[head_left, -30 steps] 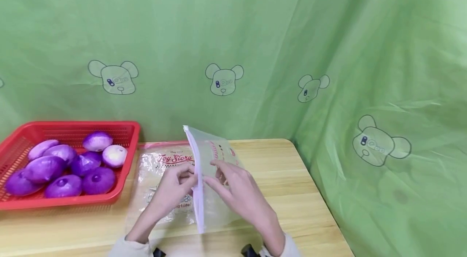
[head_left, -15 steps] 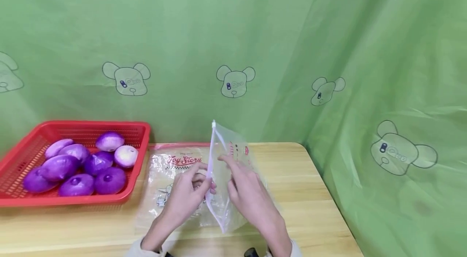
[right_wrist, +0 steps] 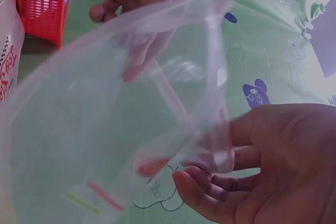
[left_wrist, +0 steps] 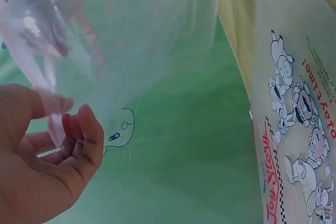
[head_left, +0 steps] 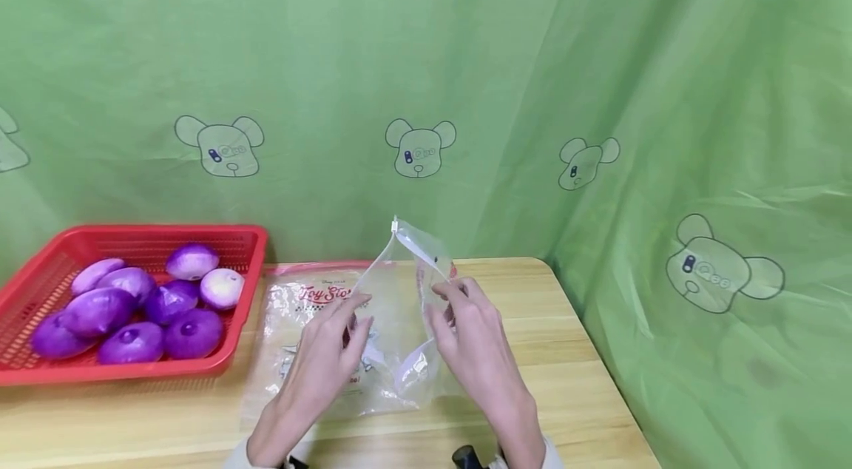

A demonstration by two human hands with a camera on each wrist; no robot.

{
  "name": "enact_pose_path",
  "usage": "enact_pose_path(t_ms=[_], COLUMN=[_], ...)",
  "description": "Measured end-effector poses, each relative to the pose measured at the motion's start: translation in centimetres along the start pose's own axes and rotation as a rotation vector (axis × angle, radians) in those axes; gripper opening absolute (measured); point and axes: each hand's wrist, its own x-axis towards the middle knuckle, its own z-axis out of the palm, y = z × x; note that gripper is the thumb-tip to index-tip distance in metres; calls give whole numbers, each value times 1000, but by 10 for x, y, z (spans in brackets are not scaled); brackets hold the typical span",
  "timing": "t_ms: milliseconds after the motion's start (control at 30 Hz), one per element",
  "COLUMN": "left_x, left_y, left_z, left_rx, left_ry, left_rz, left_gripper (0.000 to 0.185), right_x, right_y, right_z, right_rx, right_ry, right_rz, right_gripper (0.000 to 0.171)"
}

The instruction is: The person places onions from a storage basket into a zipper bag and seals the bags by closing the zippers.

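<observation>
Above a pale wood-grain table (head_left: 559, 328), a clear plastic zip bag with red printing (head_left: 399, 306) is held up between two bare hands, its mouth spread wide, with a small white slider (head_left: 395, 226) at the far end of the mouth. The left hand (head_left: 324, 354) pinches one lip of this bag, its fingers bent around the edge; the right hand (head_left: 475, 336) grips the opposite lip between thumb and curled fingers. Beneath the left hand and partly behind the raised bag, a second clear plastic bag with red "Toy Story" lettering and cartoon figures (head_left: 288, 317) lies flat on the table; whether the two bags touch, I cannot tell. To the left of the flat bag stands a red rectangular plastic basket with slotted walls (head_left: 160, 229), holding a loose heap of glossy purple onions (head_left: 103, 310), one of them mostly white. Pale sleeves (head_left: 554, 454) show at both wrists, and a black cylindrical piece (head_left: 467, 457) sits beside the right one. Behind everything hangs a green curtain printed with outlined bear heads (head_left: 319, 47)
</observation>
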Motion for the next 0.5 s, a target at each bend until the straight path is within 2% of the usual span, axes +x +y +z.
enact_pose_path(t_ms=[67, 167, 267, 367, 500], left_x=[0, -1, -2, -3, -3], left_y=[1, 1, 2, 2, 4], left_z=[0, 1, 0, 0, -2], left_rx=[12, 49, 83, 91, 92], left_ry=[-15, -24, -26, -33, -48], left_rz=[6, 43, 71, 43, -18], left_gripper=[37, 39, 38, 36, 37], right_x=[-1, -2, -3, -5, -8], right_y=[-1, 0, 3, 5, 8], right_z=[0, -1, -5, -13, -27], right_rx=[21, 10, -21, -67, -123], right_ry=[-26, -112, -191, -215, -178], right_rz=[-2, -37, -45, 12, 68], right_gripper=[30, 22, 29, 32, 38])
